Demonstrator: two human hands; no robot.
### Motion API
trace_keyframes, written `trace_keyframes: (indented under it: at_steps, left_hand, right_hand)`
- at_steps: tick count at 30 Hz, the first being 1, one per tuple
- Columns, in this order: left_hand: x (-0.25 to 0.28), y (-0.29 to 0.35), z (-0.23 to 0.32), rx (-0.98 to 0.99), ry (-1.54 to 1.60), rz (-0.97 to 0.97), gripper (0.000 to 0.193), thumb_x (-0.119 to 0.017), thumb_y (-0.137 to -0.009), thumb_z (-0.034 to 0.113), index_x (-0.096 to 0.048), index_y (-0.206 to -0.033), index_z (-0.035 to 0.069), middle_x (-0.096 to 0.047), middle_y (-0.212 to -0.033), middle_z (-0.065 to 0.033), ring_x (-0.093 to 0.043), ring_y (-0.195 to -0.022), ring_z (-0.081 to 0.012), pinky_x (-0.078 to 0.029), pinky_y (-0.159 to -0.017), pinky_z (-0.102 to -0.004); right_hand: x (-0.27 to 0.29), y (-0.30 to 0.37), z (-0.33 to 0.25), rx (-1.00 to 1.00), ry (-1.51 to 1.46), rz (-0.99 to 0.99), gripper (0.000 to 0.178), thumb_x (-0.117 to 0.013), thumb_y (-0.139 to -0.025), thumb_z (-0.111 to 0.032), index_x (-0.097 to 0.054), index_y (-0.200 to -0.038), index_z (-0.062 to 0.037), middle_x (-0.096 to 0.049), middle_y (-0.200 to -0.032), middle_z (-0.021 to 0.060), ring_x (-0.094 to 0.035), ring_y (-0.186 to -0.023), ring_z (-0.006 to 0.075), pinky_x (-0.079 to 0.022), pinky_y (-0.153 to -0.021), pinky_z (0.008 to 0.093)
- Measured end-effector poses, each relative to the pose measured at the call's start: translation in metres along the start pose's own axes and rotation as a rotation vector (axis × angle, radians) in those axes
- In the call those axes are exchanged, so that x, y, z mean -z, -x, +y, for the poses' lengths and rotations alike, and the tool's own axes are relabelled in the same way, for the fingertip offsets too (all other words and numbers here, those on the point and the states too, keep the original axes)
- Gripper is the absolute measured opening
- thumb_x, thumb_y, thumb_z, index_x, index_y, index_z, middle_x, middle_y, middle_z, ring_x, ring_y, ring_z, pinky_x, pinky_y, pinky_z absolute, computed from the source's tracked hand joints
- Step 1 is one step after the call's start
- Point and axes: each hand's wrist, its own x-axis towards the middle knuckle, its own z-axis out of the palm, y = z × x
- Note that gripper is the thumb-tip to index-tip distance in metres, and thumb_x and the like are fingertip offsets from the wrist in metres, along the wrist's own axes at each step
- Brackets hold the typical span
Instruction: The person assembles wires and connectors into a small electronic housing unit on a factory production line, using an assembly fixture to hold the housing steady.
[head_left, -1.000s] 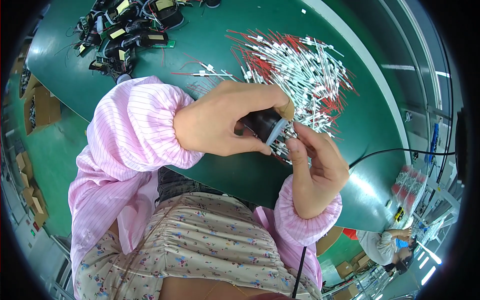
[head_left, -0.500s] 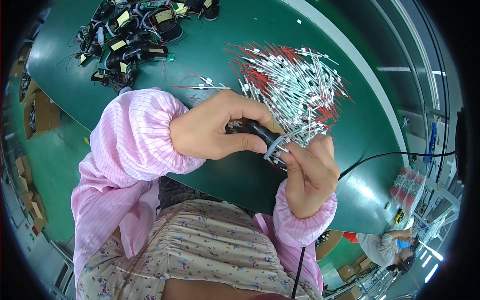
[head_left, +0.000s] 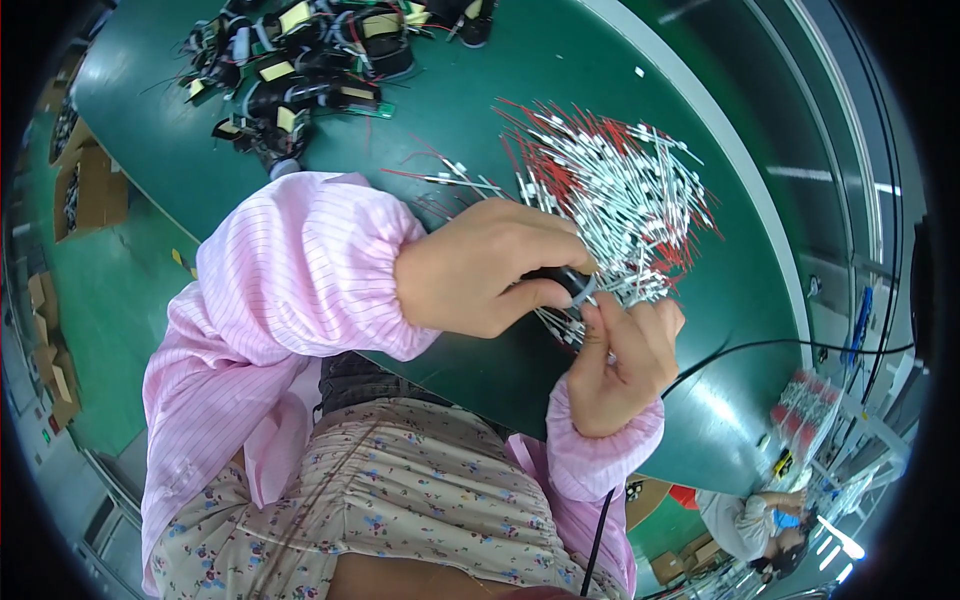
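Observation:
My left hand [head_left: 490,265] is closed around a black rounded housing [head_left: 562,280] with a grey ring at its right end. Most of that housing is hidden by my fingers. At the ring, my right hand [head_left: 625,355] pinches with thumb and forefinger; a thin white piece shows at the fingertips, too small to name for sure. Just beyond both hands spreads a heap of white and red wire leads [head_left: 620,195] with small white connectors. A few leads lie apart, left of the heap.
Several black housings [head_left: 300,75] with green boards and yellow pads are piled at the far left of the green table [head_left: 440,80]. A black cable [head_left: 790,343] runs in from the right. Cardboard boxes [head_left: 95,195] stand on the floor at left. Another person [head_left: 745,520] sits at lower right.
My left hand has moved right with the black housing and turned, so less of it shows. The whole view has shifted, moving the table items to the right.

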Motion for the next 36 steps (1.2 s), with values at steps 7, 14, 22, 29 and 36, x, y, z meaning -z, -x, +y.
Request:
trace_keyframes:
  at_steps: [7,14,22,29,36]
  left_hand:
    - [0.025,-0.01,0.004,0.017,-0.235,0.256,0.025,-0.072,-0.079,0.018,-0.063,-0.097,0.002,-0.063,-0.094,-0.014,-0.058,-0.094,-0.0329,-0.046,-0.08,-0.0381]
    - [0.098,-0.02,-0.032,-0.565,-1.224,0.928,0.024,-0.061,-0.068,-0.005,-0.059,-0.091,-0.001,-0.057,-0.078,-0.0125,-0.055,-0.067,-0.027,-0.045,-0.066,-0.0318]
    - [0.087,0.001,-0.032,0.32,-1.474,0.439,0.023,-0.071,-0.072,0.008,-0.065,-0.094,0.007,-0.065,-0.089,-0.0018,-0.056,-0.09,-0.0225,-0.043,-0.08,-0.0373]
    - [0.074,-0.01,-0.021,0.032,-0.72,0.577,0.022,-0.062,-0.081,-0.001,-0.065,-0.102,0.004,-0.066,-0.094,-0.0068,-0.061,-0.087,-0.0195,-0.045,-0.081,-0.029]
    - [0.065,-0.011,-0.003,0.27,0.495,0.271,0.04,-0.066,-0.08,-0.005,-0.056,-0.118,-0.001,-0.057,-0.105,-0.0021,-0.054,-0.095,-0.01,-0.047,-0.083,-0.0265]
  right_hand:
    - [0.031,-0.009,0.012,-0.461,-0.51,-0.11,0.008,-0.068,-0.081,-0.006,-0.067,-0.078,0.0021,-0.05,-0.058,0.0036,-0.041,-0.057,0.0121,-0.031,-0.052,0.0248]
    - [0.053,-0.04,0.097,-0.687,-1.342,-0.134,0.043,-0.04,-0.101,-0.03,-0.054,-0.119,0.0057,-0.044,-0.06,0.0006,-0.04,-0.06,0.0109,-0.041,-0.07,0.0308]
    - [0.036,-0.035,0.066,-0.533,-1.15,-0.218,0.054,-0.044,-0.1,-0.033,-0.035,-0.14,0.0009,-0.056,-0.082,0.0041,-0.05,-0.076,0.0148,-0.042,-0.081,0.0315]
    - [0.0,0.0,0.003,0.085,-0.054,-0.453,0.014,-0.063,-0.078,-0.001,-0.064,-0.093,-0.0012,-0.059,-0.078,0.0099,-0.06,-0.07,0.0253,-0.049,-0.059,0.0345]
    - [-0.015,0.008,-0.003,-0.032,0.152,-0.431,0.012,-0.066,-0.072,-0.003,-0.06,-0.081,-0.0048,-0.054,-0.076,0.0094,-0.057,-0.069,0.0281,-0.047,-0.056,0.0391]
